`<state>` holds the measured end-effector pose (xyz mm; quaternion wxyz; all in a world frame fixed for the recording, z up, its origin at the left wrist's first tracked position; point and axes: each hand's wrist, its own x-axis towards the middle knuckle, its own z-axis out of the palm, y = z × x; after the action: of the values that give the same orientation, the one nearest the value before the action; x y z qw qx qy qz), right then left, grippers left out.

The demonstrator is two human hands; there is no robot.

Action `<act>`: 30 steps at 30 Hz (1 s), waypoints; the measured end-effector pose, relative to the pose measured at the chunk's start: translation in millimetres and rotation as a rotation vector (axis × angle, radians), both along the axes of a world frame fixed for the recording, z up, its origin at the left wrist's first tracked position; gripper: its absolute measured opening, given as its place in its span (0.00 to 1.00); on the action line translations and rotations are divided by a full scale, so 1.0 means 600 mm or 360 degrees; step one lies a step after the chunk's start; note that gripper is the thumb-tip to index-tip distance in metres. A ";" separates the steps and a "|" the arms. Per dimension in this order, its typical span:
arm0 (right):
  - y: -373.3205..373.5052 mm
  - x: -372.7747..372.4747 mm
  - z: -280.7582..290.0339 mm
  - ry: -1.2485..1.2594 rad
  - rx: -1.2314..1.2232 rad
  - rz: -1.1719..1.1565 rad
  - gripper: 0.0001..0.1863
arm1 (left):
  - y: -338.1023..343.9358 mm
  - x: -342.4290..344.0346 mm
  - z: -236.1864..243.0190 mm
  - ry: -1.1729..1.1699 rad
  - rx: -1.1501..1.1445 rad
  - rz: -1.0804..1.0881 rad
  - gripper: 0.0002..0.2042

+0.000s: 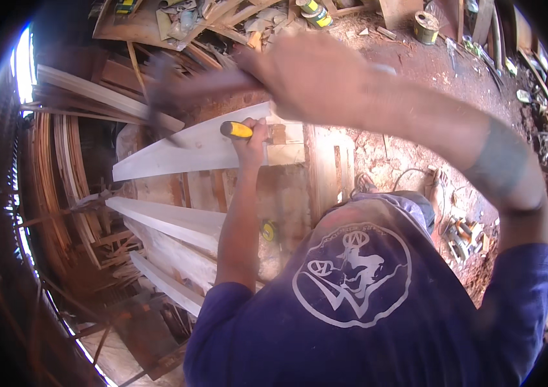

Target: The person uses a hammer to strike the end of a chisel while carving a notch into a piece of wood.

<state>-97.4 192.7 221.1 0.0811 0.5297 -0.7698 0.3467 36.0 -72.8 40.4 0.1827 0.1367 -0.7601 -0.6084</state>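
Note:
My left hand (252, 143) is closed round a chisel with a yellow handle (235, 129). The chisel rests over a pale wooden board (190, 145), close to a notched brown patch (277, 134) near the board's right end. Raised above the board, my right hand (316, 77) grips the dark handle of a hammer (216, 89). Motion smears the hammer, and its head shows only as a dark blur to the left of the chisel. The chisel's blade is mostly hidden by my left hand.
More pale boards (164, 219) lie nearer, beside a yellow tape measure (267, 230). Cans (314, 13), a spool (425, 28) and wood scraps are at the back. Several tools (464, 238) lie on the dusty floor at right. Long planks (64, 168) stand at left.

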 end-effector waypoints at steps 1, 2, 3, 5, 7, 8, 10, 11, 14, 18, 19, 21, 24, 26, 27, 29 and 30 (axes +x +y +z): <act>-0.012 -0.009 0.050 -0.0076 -0.0157 -0.0024 0.12 | 0.004 0.000 0.005 -0.0006 0.0001 -0.0005 0.12; -0.013 -0.007 0.050 -0.0081 -0.0157 -0.0030 0.12 | 0.008 0.001 0.010 -0.0004 -0.0012 0.0010 0.11; -0.010 -0.002 0.046 -0.0149 -0.0330 -0.0030 0.12 | 0.011 -0.001 0.010 -0.0008 -0.0022 0.0010 0.10; -0.008 0.014 0.033 -0.0277 -0.0680 -0.0034 0.14 | 0.015 -0.008 0.004 0.0046 0.0071 -0.0020 0.08; -0.021 0.032 0.008 -0.0411 -0.1045 0.0014 0.16 | 0.012 0.007 0.005 0.0102 0.0145 0.0005 0.06; -0.006 0.029 -0.087 -0.0096 -0.0344 0.0057 0.18 | 0.018 0.009 0.008 0.0066 -0.0083 -0.0004 0.05; -0.004 0.035 -0.146 -0.0256 0.0285 -0.0017 0.21 | 0.017 -0.004 -0.005 0.0076 -0.0105 0.0067 0.04; 0.006 0.022 -0.117 -0.0196 0.0410 -0.0057 0.21 | 0.013 -0.009 -0.008 0.0089 -0.0110 0.0068 0.04; 0.020 -0.004 -0.025 -0.0413 0.0126 -0.0081 0.21 | -0.013 0.004 -0.016 -0.0071 0.0015 -0.0113 0.05; 0.004 0.023 0.001 -0.0510 -0.0472 -0.0086 0.22 | 0.002 -0.011 -0.015 0.0348 -0.1000 0.0176 0.07; 0.003 0.035 -0.050 -0.0419 -0.0282 -0.0001 0.21 | 0.000 -0.014 -0.015 0.0446 -0.1315 0.0302 0.08; -0.001 0.052 -0.124 -0.0355 0.0163 0.0109 0.21 | -0.038 0.007 -0.034 0.0063 -0.0672 -0.0143 0.08; 0.013 0.036 -0.152 -0.0448 0.0411 0.0076 0.20 | -0.016 -0.005 -0.025 0.0074 -0.0314 -0.0097 0.07; 0.036 0.028 -0.173 -0.0700 0.0302 0.0003 0.18 | 0.000 0.006 -0.022 -0.0160 -0.0054 0.0090 0.09; 0.054 0.024 -0.192 -0.0883 0.0210 -0.0036 0.17 | 0.004 0.015 -0.020 -0.0170 -0.0048 0.0116 0.09; 0.094 0.036 -0.230 -0.1288 0.0107 -0.0320 0.14 | 0.010 0.031 -0.013 -0.0144 -0.0288 0.0116 0.09; 0.119 0.041 -0.249 -0.1480 0.0146 -0.0474 0.13 | -0.002 0.050 -0.017 -0.0221 -0.0581 0.0016 0.11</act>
<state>-72.7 264.3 71.8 -0.2460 0.2058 -0.8063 0.4970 66.2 -74.0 30.1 0.1545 0.1468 -0.8679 -0.4487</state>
